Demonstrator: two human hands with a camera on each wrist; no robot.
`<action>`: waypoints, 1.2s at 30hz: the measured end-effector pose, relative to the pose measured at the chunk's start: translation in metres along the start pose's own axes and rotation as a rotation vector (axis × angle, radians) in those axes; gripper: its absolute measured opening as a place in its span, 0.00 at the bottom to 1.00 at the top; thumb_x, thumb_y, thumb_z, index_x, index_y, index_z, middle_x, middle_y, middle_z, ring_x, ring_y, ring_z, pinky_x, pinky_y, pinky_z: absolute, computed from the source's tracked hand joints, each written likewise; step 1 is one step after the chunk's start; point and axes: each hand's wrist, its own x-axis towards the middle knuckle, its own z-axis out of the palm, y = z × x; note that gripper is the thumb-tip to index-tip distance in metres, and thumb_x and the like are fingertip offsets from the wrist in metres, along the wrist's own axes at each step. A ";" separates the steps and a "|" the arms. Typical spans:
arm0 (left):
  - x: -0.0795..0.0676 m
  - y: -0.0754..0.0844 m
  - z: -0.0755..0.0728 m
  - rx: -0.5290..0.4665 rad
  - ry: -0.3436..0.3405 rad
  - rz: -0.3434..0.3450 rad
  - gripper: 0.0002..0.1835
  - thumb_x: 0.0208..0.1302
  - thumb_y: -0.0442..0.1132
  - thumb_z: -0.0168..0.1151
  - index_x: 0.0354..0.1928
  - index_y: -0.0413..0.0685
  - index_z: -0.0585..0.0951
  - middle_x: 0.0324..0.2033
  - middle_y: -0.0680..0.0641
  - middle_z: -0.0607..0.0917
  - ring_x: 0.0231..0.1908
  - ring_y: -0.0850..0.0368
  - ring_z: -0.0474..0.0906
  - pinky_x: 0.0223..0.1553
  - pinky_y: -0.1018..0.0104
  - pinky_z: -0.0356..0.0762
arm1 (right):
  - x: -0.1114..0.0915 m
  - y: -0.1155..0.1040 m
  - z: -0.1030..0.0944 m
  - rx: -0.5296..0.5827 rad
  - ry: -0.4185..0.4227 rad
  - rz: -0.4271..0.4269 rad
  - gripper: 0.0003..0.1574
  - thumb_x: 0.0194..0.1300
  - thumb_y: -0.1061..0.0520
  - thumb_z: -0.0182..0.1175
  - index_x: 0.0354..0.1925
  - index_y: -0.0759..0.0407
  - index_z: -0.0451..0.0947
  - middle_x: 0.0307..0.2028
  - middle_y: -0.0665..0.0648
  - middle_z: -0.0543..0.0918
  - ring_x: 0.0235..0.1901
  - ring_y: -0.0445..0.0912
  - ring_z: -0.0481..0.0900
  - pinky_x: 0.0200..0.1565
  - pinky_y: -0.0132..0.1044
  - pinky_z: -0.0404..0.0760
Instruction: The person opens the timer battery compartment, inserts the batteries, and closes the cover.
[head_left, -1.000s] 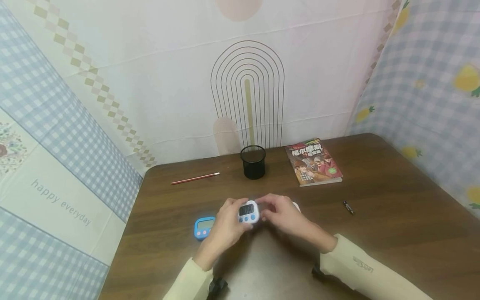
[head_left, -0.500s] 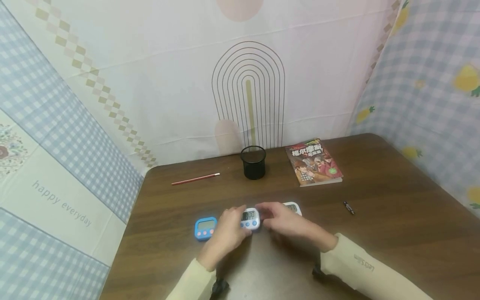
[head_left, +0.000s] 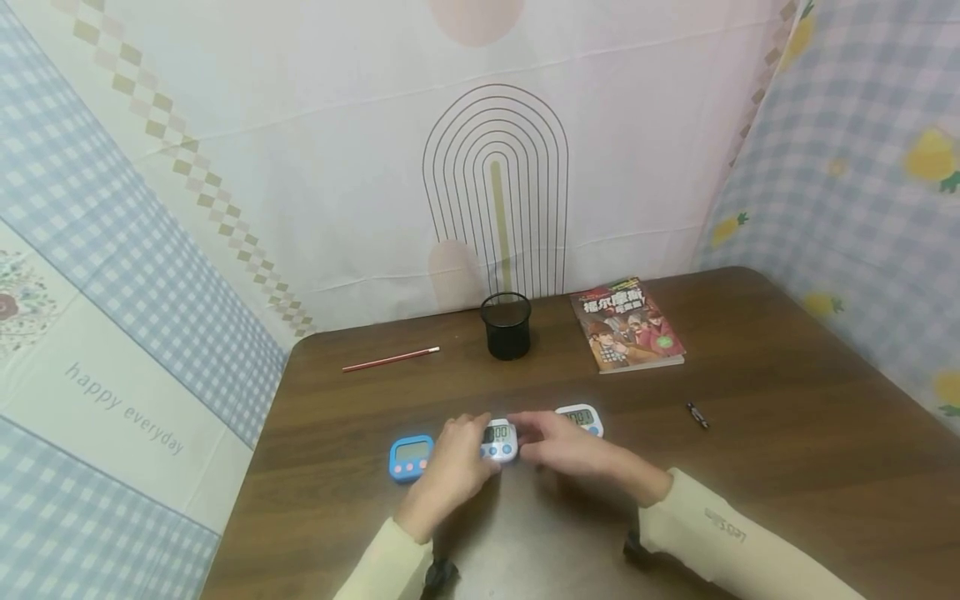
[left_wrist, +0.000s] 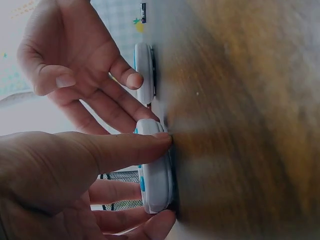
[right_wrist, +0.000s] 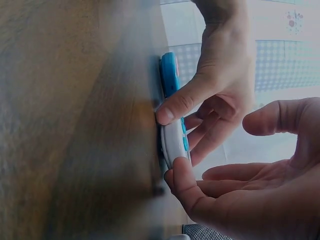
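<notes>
A white digital timer with blue buttons [head_left: 500, 440] is between my two hands, low at the table top. My left hand [head_left: 452, 467] grips it by its left part, the thumb on the near edge [left_wrist: 157, 185] and the fingers on the far edge. My right hand [head_left: 570, 446] is at the timer's right end, fingers loosely bent and one fingertip against or very near the casing [right_wrist: 174, 142]; its thumb stands away. To the right, partly behind the right hand, lies a second white timer [head_left: 583, 417]. A blue timer [head_left: 411, 457] with pink buttons lies left of my left hand.
Behind the hands stand a black mesh pen cup [head_left: 508, 333] and, left of it, a red pencil [head_left: 392, 359]. A comic-style book [head_left: 628, 325] lies at the back right. A small dark battery-like cylinder [head_left: 697, 415] is on the wooden table [head_left: 315, 517] at right.
The middle white timer has come down from a tilted, raised pose to the table in my left hand. My right hand has lowered slightly, uncovering more of the right white timer.
</notes>
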 end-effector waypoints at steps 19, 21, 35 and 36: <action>-0.002 0.007 0.001 0.040 -0.040 -0.008 0.41 0.53 0.39 0.84 0.68 0.32 0.78 0.60 0.32 0.82 0.53 0.39 0.77 0.52 0.46 0.84 | -0.010 0.003 0.002 -0.153 0.056 -0.074 0.32 0.72 0.60 0.59 0.72 0.68 0.73 0.69 0.68 0.78 0.72 0.64 0.73 0.74 0.65 0.70; -0.002 0.007 -0.001 0.052 -0.043 0.000 0.42 0.53 0.42 0.85 0.68 0.33 0.78 0.61 0.32 0.82 0.54 0.39 0.77 0.52 0.45 0.84 | -0.009 0.004 0.002 -0.155 0.059 -0.086 0.32 0.72 0.60 0.60 0.71 0.67 0.73 0.69 0.68 0.78 0.71 0.64 0.73 0.73 0.66 0.70; -0.009 -0.026 -0.054 0.144 -0.098 -0.011 0.46 0.48 0.48 0.87 0.70 0.45 0.79 0.64 0.36 0.83 0.63 0.33 0.77 0.60 0.28 0.77 | -0.002 -0.003 -0.004 -0.212 0.071 -0.206 0.25 0.72 0.60 0.63 0.64 0.66 0.78 0.61 0.65 0.85 0.64 0.60 0.81 0.68 0.61 0.79; -0.010 -0.028 -0.057 0.146 -0.108 -0.026 0.46 0.48 0.47 0.87 0.71 0.45 0.78 0.65 0.36 0.82 0.64 0.32 0.77 0.60 0.28 0.77 | -0.002 -0.003 -0.005 -0.214 0.069 -0.198 0.24 0.73 0.59 0.63 0.64 0.65 0.78 0.62 0.64 0.85 0.64 0.59 0.81 0.68 0.60 0.79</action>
